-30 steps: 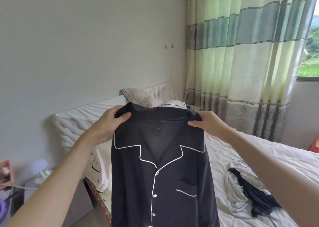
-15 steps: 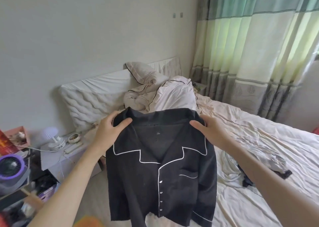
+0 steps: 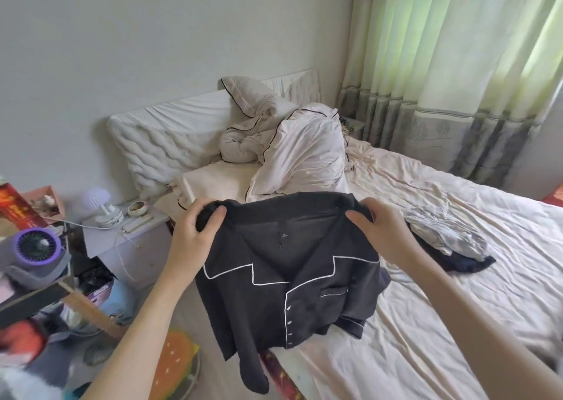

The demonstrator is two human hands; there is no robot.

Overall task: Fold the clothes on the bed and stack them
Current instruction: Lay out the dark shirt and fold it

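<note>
A black pyjama shirt (image 3: 274,281) with white piping and white buttons hangs front-out over the near left edge of the bed (image 3: 457,323). My left hand (image 3: 195,235) grips its left shoulder and my right hand (image 3: 380,232) grips its right shoulder. The shirt's lower part bunches on the sheet, and one sleeve dangles past the bed edge. A crumpled grey-white garment (image 3: 441,232) lies on the bed to the right, on top of a dark garment (image 3: 466,262).
A bundled white duvet (image 3: 292,147) and pillows (image 3: 170,144) fill the head of the bed. A bedside table (image 3: 122,232) with a small fan stands at the left, cluttered shelves and a purple fan (image 3: 36,247) nearer. Striped curtains (image 3: 457,64) hang at the right.
Both hands have lowered the black shirt from chest height down toward the bed, so its hem now bunches on the sheet. My view has tilted downward.
</note>
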